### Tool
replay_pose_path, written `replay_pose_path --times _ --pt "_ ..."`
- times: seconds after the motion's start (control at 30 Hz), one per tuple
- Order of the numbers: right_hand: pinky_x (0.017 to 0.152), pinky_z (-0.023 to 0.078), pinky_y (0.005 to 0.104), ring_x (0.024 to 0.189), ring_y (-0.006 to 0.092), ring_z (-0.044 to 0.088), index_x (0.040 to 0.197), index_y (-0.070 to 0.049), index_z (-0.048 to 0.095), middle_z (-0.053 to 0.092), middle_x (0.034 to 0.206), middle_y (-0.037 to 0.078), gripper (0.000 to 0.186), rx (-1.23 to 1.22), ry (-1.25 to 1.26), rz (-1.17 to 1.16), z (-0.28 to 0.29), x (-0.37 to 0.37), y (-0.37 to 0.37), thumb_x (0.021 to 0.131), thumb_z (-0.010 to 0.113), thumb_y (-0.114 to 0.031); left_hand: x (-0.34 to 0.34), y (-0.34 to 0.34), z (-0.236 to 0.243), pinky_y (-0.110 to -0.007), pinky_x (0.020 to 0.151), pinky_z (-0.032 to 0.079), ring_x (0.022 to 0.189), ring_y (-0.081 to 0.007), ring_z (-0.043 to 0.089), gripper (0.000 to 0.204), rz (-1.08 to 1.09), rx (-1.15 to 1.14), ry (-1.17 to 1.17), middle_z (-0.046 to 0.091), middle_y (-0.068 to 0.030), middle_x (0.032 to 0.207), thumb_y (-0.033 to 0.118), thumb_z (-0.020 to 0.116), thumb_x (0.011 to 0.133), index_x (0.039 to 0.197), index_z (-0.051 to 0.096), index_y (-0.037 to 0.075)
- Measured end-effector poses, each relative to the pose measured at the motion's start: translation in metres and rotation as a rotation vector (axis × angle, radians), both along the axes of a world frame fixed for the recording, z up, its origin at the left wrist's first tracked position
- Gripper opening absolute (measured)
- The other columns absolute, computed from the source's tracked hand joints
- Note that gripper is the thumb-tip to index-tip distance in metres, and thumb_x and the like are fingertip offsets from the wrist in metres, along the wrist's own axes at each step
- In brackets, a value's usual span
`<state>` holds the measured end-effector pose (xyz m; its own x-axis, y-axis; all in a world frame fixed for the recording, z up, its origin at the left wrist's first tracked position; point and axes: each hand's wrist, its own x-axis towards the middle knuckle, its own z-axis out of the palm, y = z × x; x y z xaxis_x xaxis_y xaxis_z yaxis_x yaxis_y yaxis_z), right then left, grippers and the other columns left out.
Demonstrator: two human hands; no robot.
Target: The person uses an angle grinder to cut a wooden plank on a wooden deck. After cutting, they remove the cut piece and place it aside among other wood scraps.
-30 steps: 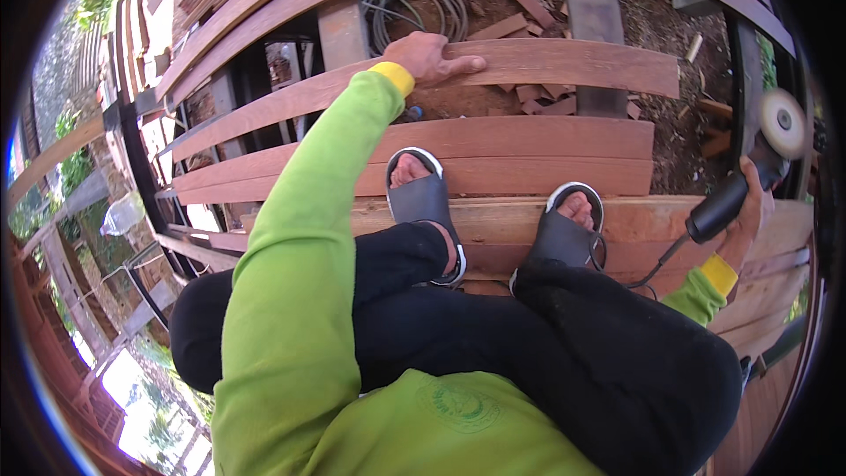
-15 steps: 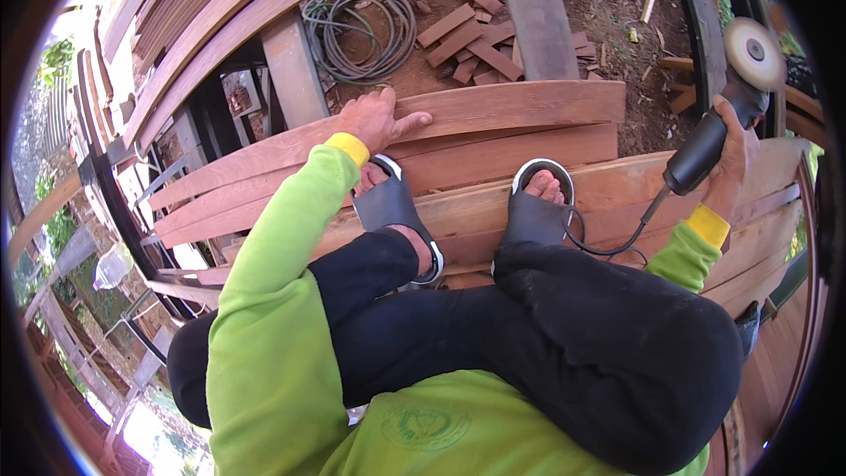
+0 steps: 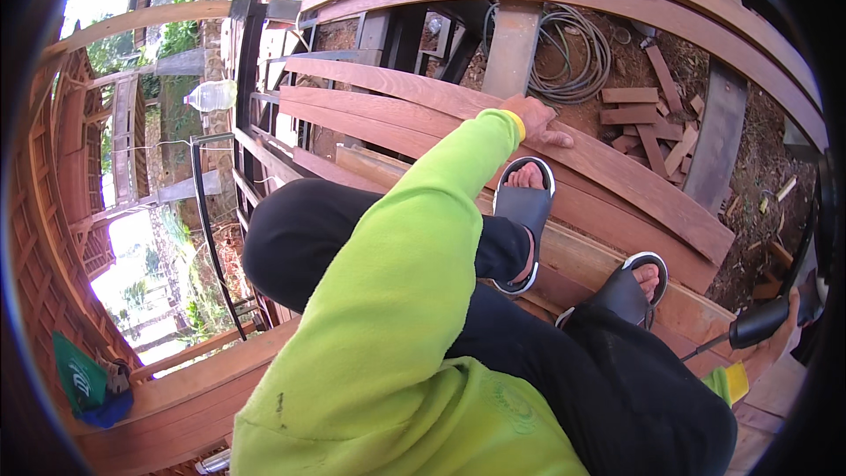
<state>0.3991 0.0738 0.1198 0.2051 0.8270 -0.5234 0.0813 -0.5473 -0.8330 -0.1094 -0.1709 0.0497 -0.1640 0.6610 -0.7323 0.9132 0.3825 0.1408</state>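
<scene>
My left hand [image 3: 539,121] lies flat, fingers spread, on a long reddish wooden plank [image 3: 414,92]; the arm is in a lime-green sleeve. My right hand [image 3: 790,310] at the far right edge grips the black handle of a power tool [image 3: 760,323] whose cord runs down toward my knee. The tool's head is cut off by the picture's rim. My feet in grey-and-black sandals [image 3: 523,211] rest on lower planks just below the left hand.
Several planks lie side by side over dark metal beams [image 3: 718,137]. Below them are bare ground, a coil of cable [image 3: 577,53] and short wood offcuts [image 3: 648,119]. A green bag [image 3: 84,379] sits lower left on a wooden rail.
The view has swung left and tilted. My left hand stays on the same plank. My right hand with the tool has dropped toward the lower right edge of the picture.
</scene>
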Motion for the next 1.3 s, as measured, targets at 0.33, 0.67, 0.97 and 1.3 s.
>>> replay_pose_path --times 0.33,0.67,0.97,1.3 --pt "0.052 0.061 0.0400 0.061 0.0294 0.066 0.088 0.015 0.061 0.065 0.082 0.021 0.046 -0.110 0.066 -0.042 0.016 -0.002 0.002 0.064 0.084 -0.016 0.045 0.007 0.008 -0.046 0.096 0.047 0.103 -0.0375 0.066 0.093 -0.011 0.031 -0.041 0.071 -0.0216 0.101 0.086 0.037 0.083 0.103 0.071 0.002" --pt "0.051 0.056 0.0331 0.057 0.0219 0.063 0.097 0.007 0.061 0.065 0.079 0.013 0.041 0.042 -0.025 -0.008 -0.001 0.032 0.035 0.072 0.084 -0.017 0.073 -0.001 0.006 -0.050 0.088 0.053 0.108 -0.0427 0.060 0.059 -0.114 0.304 0.061 0.060 -0.0203 0.109 0.061 0.050 0.094 0.114 0.058 0.006" --pt "0.053 0.052 0.0305 0.060 0.0158 0.062 0.110 -0.002 0.061 0.064 0.084 0.007 0.054 0.205 -0.145 0.036 0.009 0.029 0.031 0.066 0.087 -0.018 0.077 0.037 0.017 -0.051 0.086 0.052 0.099 -0.0427 0.065 0.055 -0.247 -0.034 0.020 0.068 -0.0237 0.101 0.055 0.040 0.101 0.111 0.062 0.005" --pt "0.069 0.050 0.0297 0.078 0.0156 0.061 0.117 -0.003 0.061 0.064 0.100 0.005 0.054 0.297 -0.293 0.055 0.020 0.006 0.017 0.068 0.081 -0.017 0.059 0.058 0.008 -0.049 0.092 0.049 0.104 -0.0432 0.064 0.070 -0.297 -0.272 -0.120 0.069 -0.0260 0.101 0.062 0.034 0.100 0.102 0.073 0.003"
